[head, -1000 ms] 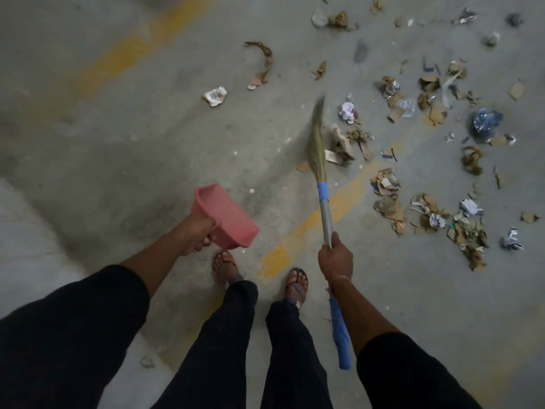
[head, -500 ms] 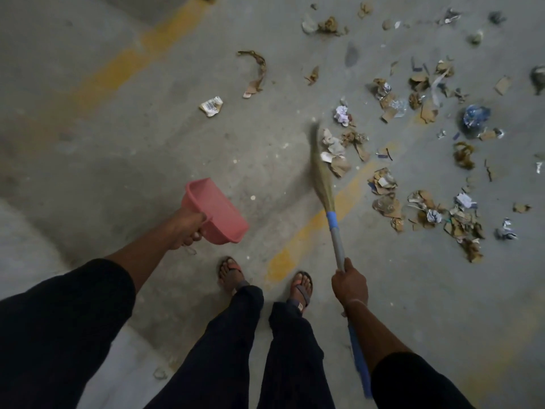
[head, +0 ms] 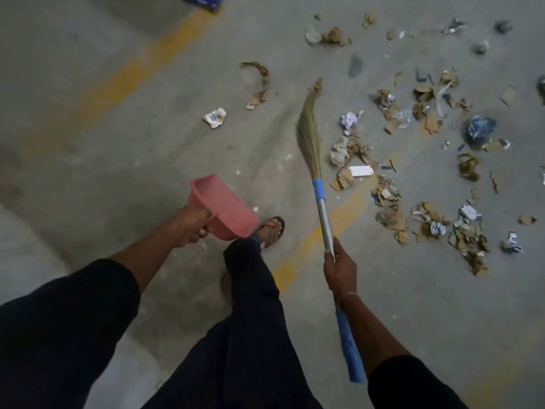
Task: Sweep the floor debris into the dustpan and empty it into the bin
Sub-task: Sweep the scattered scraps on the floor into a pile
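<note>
My left hand [head: 191, 224] grips the handle of a pink dustpan [head: 225, 206], held off the floor above my feet. My right hand [head: 339, 268] grips the metal shaft of a grass broom [head: 309, 134] with blue bands; its bristles point away from me, just left of the debris. Torn cardboard and crumpled paper debris [head: 418, 178] lies scattered over the concrete floor to the right. A crumpled label [head: 214, 117] and a curled brown strip [head: 261, 84] lie apart on the left. No bin is recognisable.
Yellow painted lines [head: 306, 246] cross the grey floor. A dark blue box [head: 203, 0] shows at the top edge. A blue plastic wad [head: 480, 128] sits among the far debris. My sandalled foot [head: 271, 230] is stepped forward under the dustpan.
I have stepped forward with one foot. The broom head swung from the paper pile to its left and further out. The dustpan stays in my left hand.
</note>
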